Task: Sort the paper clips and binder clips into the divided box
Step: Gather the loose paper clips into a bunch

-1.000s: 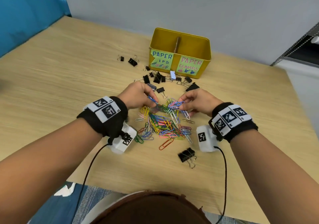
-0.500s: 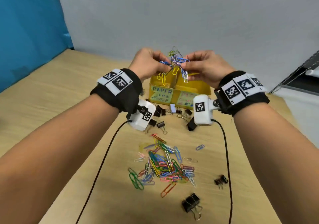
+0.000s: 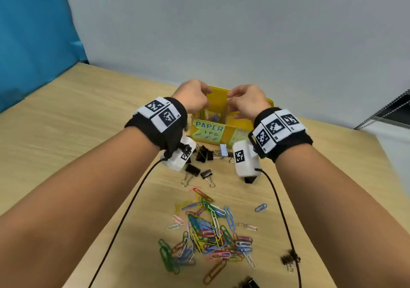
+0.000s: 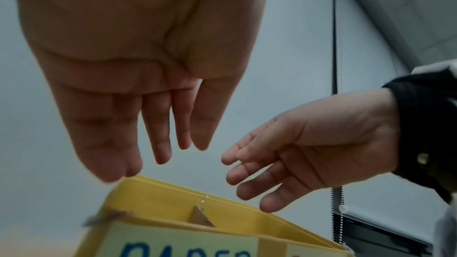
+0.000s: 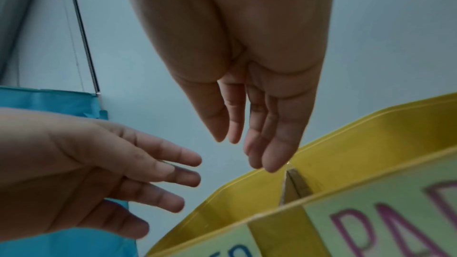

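Observation:
A yellow divided box (image 3: 218,101) stands at the table's far side, with a cardboard divider (image 4: 200,216) and a "PAPER" label on its front. My left hand (image 3: 193,96) and right hand (image 3: 246,101) hover just above its left compartment, fingers straight and pointing down, holding nothing. The wrist views show the left hand (image 4: 160,134) and the right hand (image 5: 247,134) empty. A few coloured clips (image 3: 213,117) show blurred inside the left compartment. A pile of coloured paper clips (image 3: 210,232) lies on the table near me. Black binder clips (image 3: 204,154) lie in front of the box.
A light blue binder clip (image 3: 223,150) lies by the box front. More black binder clips sit at the near right (image 3: 290,260) and bottom edge (image 3: 246,283). A lone blue paper clip (image 3: 260,207) lies right of the pile. Wrist-camera cables trail over the table.
Both hands lifted a bunch of paper clips from the pile, carried it over the box and let go. Their fingers now hang straight and empty above the left compartment.

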{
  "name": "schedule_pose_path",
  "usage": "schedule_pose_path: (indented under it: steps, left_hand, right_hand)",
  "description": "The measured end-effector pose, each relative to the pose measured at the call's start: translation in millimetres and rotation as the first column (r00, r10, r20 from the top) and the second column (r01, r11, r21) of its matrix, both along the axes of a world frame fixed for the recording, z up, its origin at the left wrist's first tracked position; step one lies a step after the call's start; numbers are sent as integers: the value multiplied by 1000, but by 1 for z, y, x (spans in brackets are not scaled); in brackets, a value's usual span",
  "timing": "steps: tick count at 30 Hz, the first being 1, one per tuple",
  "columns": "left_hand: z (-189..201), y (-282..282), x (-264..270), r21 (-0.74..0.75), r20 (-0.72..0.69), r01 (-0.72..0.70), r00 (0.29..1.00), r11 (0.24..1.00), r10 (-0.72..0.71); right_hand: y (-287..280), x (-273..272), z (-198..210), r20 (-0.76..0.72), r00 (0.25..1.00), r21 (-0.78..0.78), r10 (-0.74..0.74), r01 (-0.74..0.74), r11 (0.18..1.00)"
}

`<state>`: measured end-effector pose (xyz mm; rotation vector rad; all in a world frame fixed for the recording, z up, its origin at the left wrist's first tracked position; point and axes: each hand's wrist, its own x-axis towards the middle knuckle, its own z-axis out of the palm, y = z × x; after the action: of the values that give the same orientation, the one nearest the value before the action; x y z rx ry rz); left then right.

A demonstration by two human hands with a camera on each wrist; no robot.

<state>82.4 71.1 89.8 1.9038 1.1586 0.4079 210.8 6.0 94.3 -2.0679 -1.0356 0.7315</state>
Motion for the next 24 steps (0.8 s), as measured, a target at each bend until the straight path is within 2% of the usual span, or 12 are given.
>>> schedule_pose_path:
  steps: [3,4,6,8,10,11,13,16,18,19,22,24]
  left_hand:
    - [2,-32,-27,114,73,19,997,993,-28]
    - [-2,-43,-38,76,63,89,994,993,-94]
    - [-17,-68,-58,-87,-73,309,946,947,-316]
    - [-38,-89,-68,-228,-272,484,801,845,-533]
    - [-60,-106,-69,-176,-447,569,681,803,-580]
    - [-69,-114,-68,-111,-504,588,661,801,-555]
    - [-81,-129,-69,-26,-567,590,656,807,-498]
    - [-86,-141,-76,-14,-567,622,640,783,-519]
    - [-83,-145,-86,-66,-513,624,648,778,-563]
    - [-80,-145,-92,-78,-502,615,656,785,-564]
    - [-76,-147,-113,-97,-556,566,651,818,-516]
    - [-73,-156,-120,-154,-643,560,569,814,-513]
  right_hand:
    - [-38,-8,2,-5,996,92,92,-91,992]
    - [-52,-12,0,-13,987,58,162,-161,985]
    - [-82,-23,-12,-18,938,-143,346,-344,928]
    - [-104,-39,-27,-36,855,-429,517,-481,765]
    - [-120,-56,-42,-2,750,-634,662,-513,579]
    - [-125,-63,-48,80,691,-686,719,-485,542]
    - [-138,-75,-58,214,628,-681,748,-453,575]
    - [-152,-76,-68,176,634,-654,753,-497,571]
    - [-161,-68,-65,85,679,-650,729,-517,557]
    - [-164,-62,-61,61,728,-626,683,-505,594]
    - [-174,-43,-52,189,807,-604,559,-353,715]
    - [-183,-37,-53,278,793,-699,541,-219,680]
